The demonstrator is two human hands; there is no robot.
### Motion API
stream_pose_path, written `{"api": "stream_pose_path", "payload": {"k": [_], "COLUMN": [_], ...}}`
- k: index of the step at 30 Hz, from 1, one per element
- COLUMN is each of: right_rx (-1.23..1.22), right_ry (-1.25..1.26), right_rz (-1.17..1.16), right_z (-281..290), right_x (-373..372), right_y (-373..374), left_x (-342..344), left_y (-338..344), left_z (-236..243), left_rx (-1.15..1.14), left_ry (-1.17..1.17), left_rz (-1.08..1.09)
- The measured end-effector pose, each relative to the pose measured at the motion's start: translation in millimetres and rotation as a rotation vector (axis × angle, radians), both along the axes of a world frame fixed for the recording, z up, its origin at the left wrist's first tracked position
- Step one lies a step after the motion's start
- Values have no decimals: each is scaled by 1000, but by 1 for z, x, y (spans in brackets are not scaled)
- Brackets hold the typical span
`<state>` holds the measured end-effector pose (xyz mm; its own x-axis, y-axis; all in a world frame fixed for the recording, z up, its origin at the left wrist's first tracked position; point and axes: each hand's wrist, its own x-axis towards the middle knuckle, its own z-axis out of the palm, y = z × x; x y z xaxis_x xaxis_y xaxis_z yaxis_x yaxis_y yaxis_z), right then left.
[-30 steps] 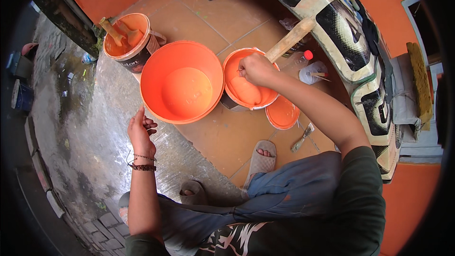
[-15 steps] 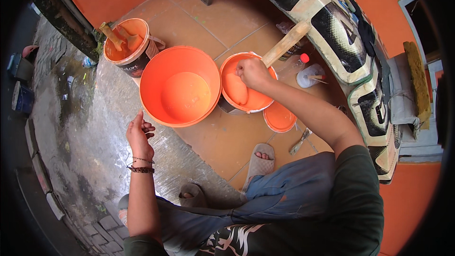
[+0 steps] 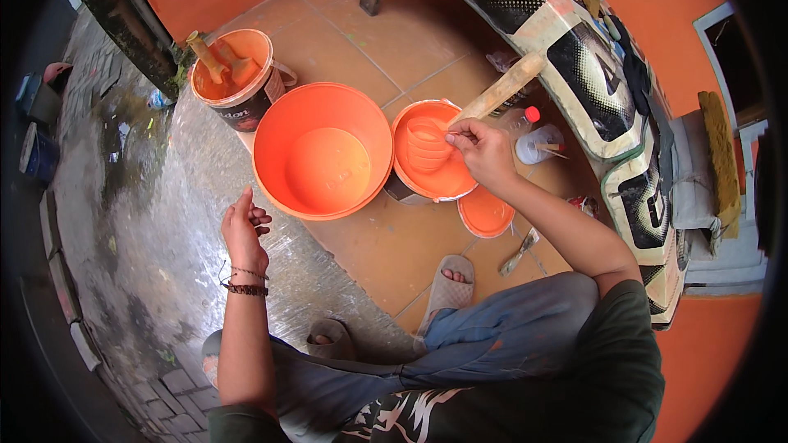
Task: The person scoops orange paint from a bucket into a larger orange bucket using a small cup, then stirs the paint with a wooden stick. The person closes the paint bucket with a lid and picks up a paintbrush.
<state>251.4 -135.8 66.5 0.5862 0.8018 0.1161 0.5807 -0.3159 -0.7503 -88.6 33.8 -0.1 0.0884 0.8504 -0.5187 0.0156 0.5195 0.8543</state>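
My right hand (image 3: 486,152) is over the right-hand paint pail (image 3: 451,194), its fingertips pinching the edge of a small ribbed cup (image 3: 426,146) coated in orange paint. The cup is tilted at the surface of the orange paint in the pail. A wooden stick (image 3: 502,92) reaches out over the pail's far right rim. Touching this pail on the left is a wide orange tub (image 3: 275,127), with a pool of orange paint (image 3: 335,162) in its bottom. My left hand (image 3: 245,226) hovers near the tub's lower left side, fingers loosely apart and holding nothing.
Behind the tub stands a dark-labelled pail (image 3: 261,107) with paint-covered brushes (image 3: 215,61). A round orange lid (image 3: 486,213), a paintbrush (image 3: 519,251), a red-capped bottle (image 3: 519,120) and a plastic container (image 3: 538,144) are on the tiles. A large patterned panel (image 3: 591,74) bounds the right.
My right hand has drawn back to the right across the pail, moving the cup with it; more of the cup's ribbed side shows. My left hand has barely moved.
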Motion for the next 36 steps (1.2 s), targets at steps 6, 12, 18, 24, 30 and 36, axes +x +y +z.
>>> {"api": "stream_pose_path", "payload": {"k": [6,12,18,24,30,36], "right_rx": [73,80,105,98,43,-54], "right_ry": [-16,2,-154,-348,-706,-831], "right_rz": [66,123,197,359,684,933], "right_z": [24,45,51,61,76,79], "right_x": [6,7,9,-4,-15,-25], "right_y": [-7,-4,-1,18,53,88], "left_x": [4,0,-5,-13,-19,-20], "left_y": [-1,-2,-3,-3,0,2], "left_z": [10,13,14,14,18,27], "left_rx": [-14,-10,-3,10,4,-7], "left_ry": [-22,-31,-9,-17,-31,-102], "left_rz": [38,55,19,30,55,105]}}
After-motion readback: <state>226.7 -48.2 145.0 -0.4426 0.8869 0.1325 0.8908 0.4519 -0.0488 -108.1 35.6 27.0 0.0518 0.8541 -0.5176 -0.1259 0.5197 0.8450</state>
